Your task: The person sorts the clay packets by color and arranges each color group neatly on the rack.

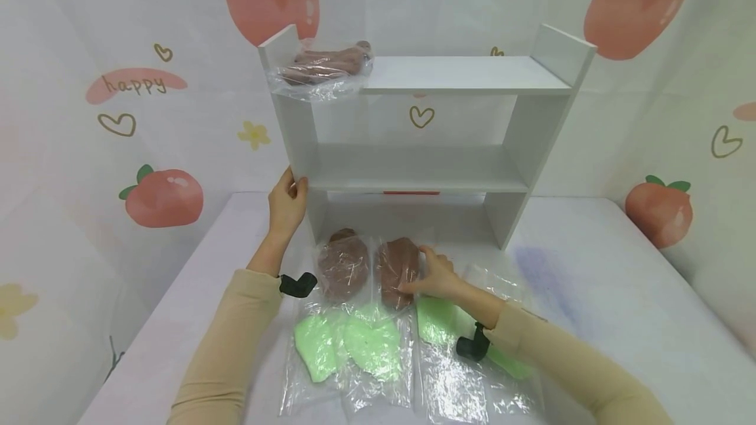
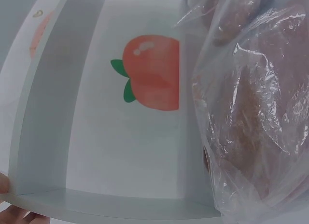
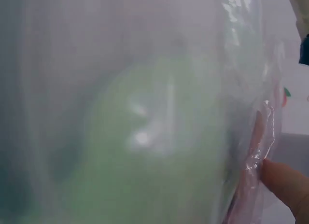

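My left hand [image 1: 287, 207] grips the left side panel of a white shelf unit [image 1: 413, 169] near its middle board, thumb in front. The left wrist view shows a few of those fingertips [image 2: 4, 183] at the panel's edge. In the head view, my right hand [image 1: 440, 276] holds the right edge of a clear bag with a brown item [image 1: 397, 274] between thumb and fingers. Left of it lies another bagged brown item [image 1: 344, 267]. The right wrist view is mostly filled by blurred plastic and green, with a thumb [image 3: 287, 183] against the bag.
A third bagged brown item [image 1: 327, 64] rests on the top board at the left, its plastic hanging over the front. Several clear bags with light green pieces [image 1: 372, 346] lie on the table [image 1: 620, 320] in front. A fruit-printed cloth [image 1: 159, 195] hangs behind.
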The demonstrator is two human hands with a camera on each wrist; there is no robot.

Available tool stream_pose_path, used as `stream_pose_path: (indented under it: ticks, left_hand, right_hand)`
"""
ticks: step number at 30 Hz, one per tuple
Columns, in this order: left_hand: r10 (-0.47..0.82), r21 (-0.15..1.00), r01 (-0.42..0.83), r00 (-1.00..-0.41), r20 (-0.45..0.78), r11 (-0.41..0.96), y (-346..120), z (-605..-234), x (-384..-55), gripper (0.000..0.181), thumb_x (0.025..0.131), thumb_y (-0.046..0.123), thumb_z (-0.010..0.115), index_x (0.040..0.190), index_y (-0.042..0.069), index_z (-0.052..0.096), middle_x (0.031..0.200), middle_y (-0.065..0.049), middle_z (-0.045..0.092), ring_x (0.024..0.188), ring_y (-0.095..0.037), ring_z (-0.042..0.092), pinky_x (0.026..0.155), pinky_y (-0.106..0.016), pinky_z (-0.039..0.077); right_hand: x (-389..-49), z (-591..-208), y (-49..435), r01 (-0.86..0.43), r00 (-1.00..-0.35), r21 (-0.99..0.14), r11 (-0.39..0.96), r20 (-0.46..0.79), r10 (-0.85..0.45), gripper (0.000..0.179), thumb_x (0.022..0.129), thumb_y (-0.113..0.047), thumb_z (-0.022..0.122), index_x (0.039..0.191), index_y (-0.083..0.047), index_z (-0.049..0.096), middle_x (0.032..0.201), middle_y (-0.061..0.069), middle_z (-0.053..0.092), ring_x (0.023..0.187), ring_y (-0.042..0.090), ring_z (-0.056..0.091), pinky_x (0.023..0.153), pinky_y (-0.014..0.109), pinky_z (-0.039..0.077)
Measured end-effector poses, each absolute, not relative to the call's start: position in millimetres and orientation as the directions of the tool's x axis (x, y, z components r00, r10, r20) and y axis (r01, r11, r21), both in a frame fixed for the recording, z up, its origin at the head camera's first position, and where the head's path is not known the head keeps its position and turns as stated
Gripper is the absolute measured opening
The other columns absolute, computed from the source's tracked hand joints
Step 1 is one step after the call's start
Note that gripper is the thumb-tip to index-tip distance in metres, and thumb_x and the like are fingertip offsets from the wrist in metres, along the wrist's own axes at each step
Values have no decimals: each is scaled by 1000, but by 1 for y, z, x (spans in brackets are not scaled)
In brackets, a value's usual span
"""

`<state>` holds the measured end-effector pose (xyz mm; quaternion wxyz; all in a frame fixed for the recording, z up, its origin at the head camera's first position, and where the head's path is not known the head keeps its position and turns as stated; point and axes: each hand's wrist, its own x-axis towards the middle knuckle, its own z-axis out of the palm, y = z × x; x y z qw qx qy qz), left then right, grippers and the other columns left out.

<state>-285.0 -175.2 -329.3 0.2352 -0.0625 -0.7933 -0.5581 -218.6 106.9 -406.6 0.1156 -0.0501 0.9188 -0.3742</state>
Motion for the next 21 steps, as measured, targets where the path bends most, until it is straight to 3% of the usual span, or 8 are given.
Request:
stream_pose_path:
  ticks: [4, 8, 11, 17, 21]
  left_hand:
    - [-166, 857, 359, -882, 441, 370, -176, -330, -285, 41, 97, 7, 45, 137, 1, 43, 137, -25, 48, 123, -41, 49, 103, -44, 46]
    - [-172, 854, 367, -876, 451, 368, -176, -330, -286, 41, 96, 6, 46, 136, 1, 44, 136, -25, 49, 121, -42, 51, 101, -44, 47]
    - [-172, 853, 371, -874, 455, 368, -176, -331, -287, 41, 96, 6, 45, 137, 1, 44, 136, -25, 49, 121, -41, 51, 101, -44, 47]
    - [-177, 848, 376, -869, 463, 373, -175, -331, -286, 41, 96, 7, 46, 136, 1, 44, 136, -24, 49, 124, -38, 50, 103, -43, 46]
    - [-176, 849, 374, -870, 461, 373, -175, -331, -286, 41, 96, 7, 46, 136, 1, 44, 135, -24, 50, 124, -39, 50, 103, -44, 46]
  right_hand:
    - [-217, -409, 103, -25, -973, -681, 732, -152, -175, 102, 64, -28, 85, 145, -8, 27, 136, 33, 36, 126, 49, 35, 98, 65, 39]
    - [-217, -411, 101, -11, -971, -723, 690, -156, -179, 101, 63, -15, 84, 145, -7, 25, 137, 35, 31, 127, 49, 33, 102, 63, 38]
    - [-219, -412, 100, -3, -968, -756, 655, -162, -191, 101, 63, -7, 82, 145, -5, 24, 134, 34, 33, 122, 45, 40, 101, 58, 42]
    - [-219, -412, 101, -31, -962, -788, 615, -144, -232, 96, 65, 2, 77, 145, -3, 25, 128, 32, 42, 116, 40, 48, 89, 46, 54]
    - [-220, -413, 103, -37, -953, -830, 556, -138, -269, 91, 68, 8, 71, 145, -5, 25, 126, 34, 48, 109, 40, 55, 71, 35, 59]
